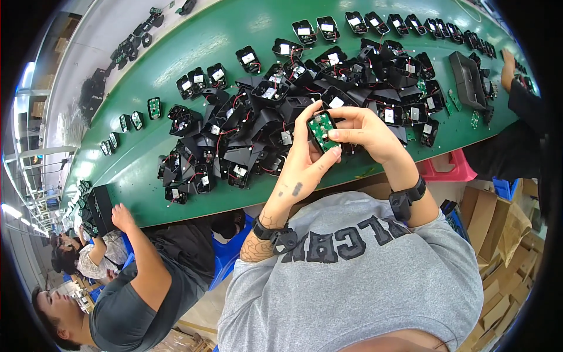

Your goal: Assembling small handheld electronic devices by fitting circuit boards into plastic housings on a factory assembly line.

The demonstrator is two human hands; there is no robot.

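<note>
Green board (322,130) is up in the air: the left hand (302,157) curls half closed around its left side, and the right hand (372,136) pinches its right side, thumb on top. Just beyond, black cases (267,120) heap on the counter (146,199). A slipping thumb might drop it; pressing too hard could hurt it.

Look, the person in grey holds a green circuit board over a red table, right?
The colour's wrong: the head view shows a green table. The person in grey does hold the green circuit board over it, with left hand and right hand.
</note>
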